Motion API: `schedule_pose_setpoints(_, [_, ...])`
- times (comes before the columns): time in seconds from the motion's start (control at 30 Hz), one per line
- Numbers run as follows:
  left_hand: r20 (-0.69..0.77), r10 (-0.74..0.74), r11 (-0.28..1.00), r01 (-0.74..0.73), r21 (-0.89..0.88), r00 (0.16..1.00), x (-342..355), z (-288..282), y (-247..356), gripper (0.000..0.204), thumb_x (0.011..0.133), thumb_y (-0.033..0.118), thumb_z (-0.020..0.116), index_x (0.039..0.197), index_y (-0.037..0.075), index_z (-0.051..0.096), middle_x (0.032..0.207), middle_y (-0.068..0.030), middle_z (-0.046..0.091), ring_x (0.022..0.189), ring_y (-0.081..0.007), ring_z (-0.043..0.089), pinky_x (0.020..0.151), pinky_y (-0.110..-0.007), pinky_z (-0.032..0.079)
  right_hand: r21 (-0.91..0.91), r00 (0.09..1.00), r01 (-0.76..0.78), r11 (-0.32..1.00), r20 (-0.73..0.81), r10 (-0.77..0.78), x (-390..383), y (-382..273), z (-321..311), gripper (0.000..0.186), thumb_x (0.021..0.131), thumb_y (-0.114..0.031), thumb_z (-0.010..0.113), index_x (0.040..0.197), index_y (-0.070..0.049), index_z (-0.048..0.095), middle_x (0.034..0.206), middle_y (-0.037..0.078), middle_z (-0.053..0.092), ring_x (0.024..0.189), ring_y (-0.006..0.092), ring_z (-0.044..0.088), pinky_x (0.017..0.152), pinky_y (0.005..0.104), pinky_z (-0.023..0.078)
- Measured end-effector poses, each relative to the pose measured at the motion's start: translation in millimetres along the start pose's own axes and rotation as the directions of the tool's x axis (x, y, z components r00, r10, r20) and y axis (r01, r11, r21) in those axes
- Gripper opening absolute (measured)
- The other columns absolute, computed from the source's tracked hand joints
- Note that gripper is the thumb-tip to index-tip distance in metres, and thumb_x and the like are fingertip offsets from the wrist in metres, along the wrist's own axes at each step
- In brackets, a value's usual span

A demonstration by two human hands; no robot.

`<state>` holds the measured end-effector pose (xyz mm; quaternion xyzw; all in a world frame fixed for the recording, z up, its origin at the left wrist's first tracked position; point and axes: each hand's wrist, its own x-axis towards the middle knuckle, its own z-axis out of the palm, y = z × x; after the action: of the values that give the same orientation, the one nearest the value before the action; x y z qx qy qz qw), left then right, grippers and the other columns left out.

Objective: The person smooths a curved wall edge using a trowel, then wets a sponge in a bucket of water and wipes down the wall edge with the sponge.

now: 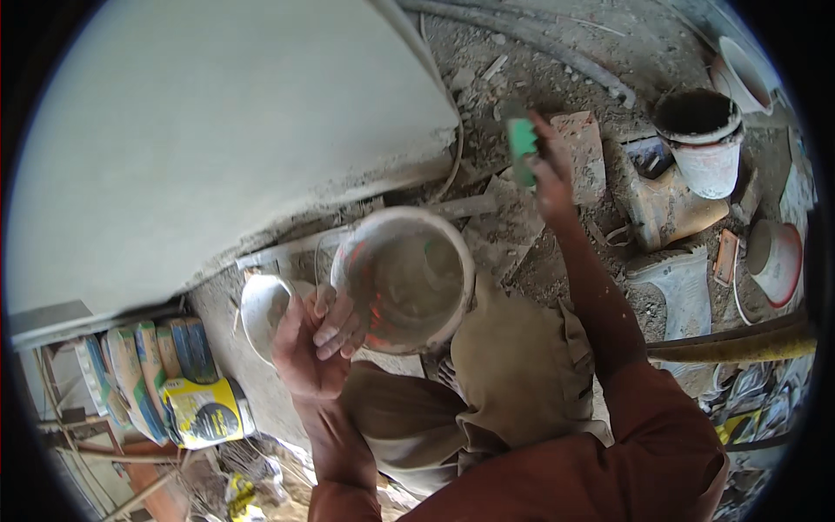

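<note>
My right hand point(554, 174), on an outstretched arm, grips a green hand tool point(522, 150) with a notched edge. It is smeared by motion, so its exact kind is unclear. A large round bucket point(467, 287) with grey, wet-looking mix inside stands in front of my knees. Orange-red marks show on its inner wall. Left of it is a smaller white bucket point(257, 315) with a thin wire handle. My left hand point(320, 341) is closed, fingers curled, in front of the gap between the two buckets. What it holds, if anything, is hidden.
A pale wall panel point(235, 130) fills the upper left. Cement-like bags point(139, 370) and a yellow-black bag point(204, 413) lie lower left. At right are stacked buckets point(706, 161), a dusty boot point(683, 291) and a white-and-red bucket point(774, 261). Rubble and a pipe point(557, 52) cover the floor.
</note>
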<state>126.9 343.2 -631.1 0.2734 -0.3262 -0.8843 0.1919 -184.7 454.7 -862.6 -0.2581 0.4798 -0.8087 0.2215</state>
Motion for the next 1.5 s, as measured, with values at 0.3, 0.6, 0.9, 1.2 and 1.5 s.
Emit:
schedule_pose_setpoints(0.3, [-0.025, 0.025, 0.999, -0.024, 0.021, 0.999, 4, 7, -11, 0.035, 0.108, 0.039, 0.043, 0.085, 0.013, 0.047, 0.066, 0.0071, 0.034, 0.052, -0.0042, 0.027, 0.049, -0.023, 0.027, -0.185, 0.478, 0.165, 0.969, 0.874, 0.085, 18, -94, 86, 0.059, 0.085, -0.025, 0.075, 0.137, -0.002, 0.058, 0.13, 0.017, 0.062, 0.124, 0.0305, 0.057, 0.109, 0.041, 0.042])
schedule_pose_setpoints(0.6, [0.04, -0.008, 0.999, 0.006, 0.037, 0.999, 0, 19, -18, 0.032, 0.108, 0.036, 0.048, 0.093, 0.01, 0.059, 0.067, 0.0052, 0.033, 0.057, -0.0075, 0.026, 0.056, -0.024, 0.028, -0.293, 0.057, 0.823, 0.486, 0.895, 0.443, -42, 47, 179, 0.052, 0.069, -0.028, 0.078, 0.119, -0.018, 0.068, 0.124, 0.015, 0.062, 0.12, 0.0376, 0.058, 0.094, 0.0503, 0.05])
schedule_pose_setpoints(0.9, [-0.065, -0.026, 1.0, 0.027, 0.014, 0.998, 6, -5, -13, 0.032, 0.107, 0.037, 0.051, 0.091, 0.01, 0.057, 0.068, 0.0032, 0.042, 0.055, -0.0084, 0.034, 0.057, -0.025, 0.035, -0.557, 0.315, 0.774, 0.301, 0.751, 0.58, -44, 21, 169, 0.053, 0.085, -0.041, 0.066, 0.131, -0.014, 0.064, 0.123, 0.024, 0.064, 0.12, 0.0443, 0.059, 0.101, 0.0548, 0.047])
schedule_pose_setpoints(1.2, [-0.202, -0.016, 0.994, 0.037, 0.1, 0.979, 8, 24, -20, 0.028, 0.105, 0.034, 0.054, 0.091, 0.011, 0.058, 0.065, 0.0032, 0.042, 0.052, -0.0083, 0.034, 0.053, -0.025, 0.036, -0.558, 0.134, 0.639, 0.529, 0.758, 0.639, -40, 33, 162, 0.062, 0.081, -0.044, 0.073, 0.133, -0.011, 0.061, 0.133, 0.03, 0.057, 0.118, 0.0478, 0.06, 0.094, 0.0557, 0.05])
schedule_pose_setpoints(1.5, [-0.239, 0.039, 0.992, -0.01, 0.123, 0.97, 5, 22, -17, 0.027, 0.105, 0.034, 0.055, 0.091, 0.01, 0.058, 0.068, 0.0021, 0.045, 0.054, -0.008, 0.034, 0.052, -0.022, 0.032, -0.467, 0.169, 0.767, 0.439, 0.808, 0.565, -53, 40, 159, 0.08, 0.076, -0.047, 0.079, 0.146, -0.021, 0.051, 0.147, 0.03, 0.045, 0.133, 0.053, 0.047, 0.109, 0.0601, 0.04])
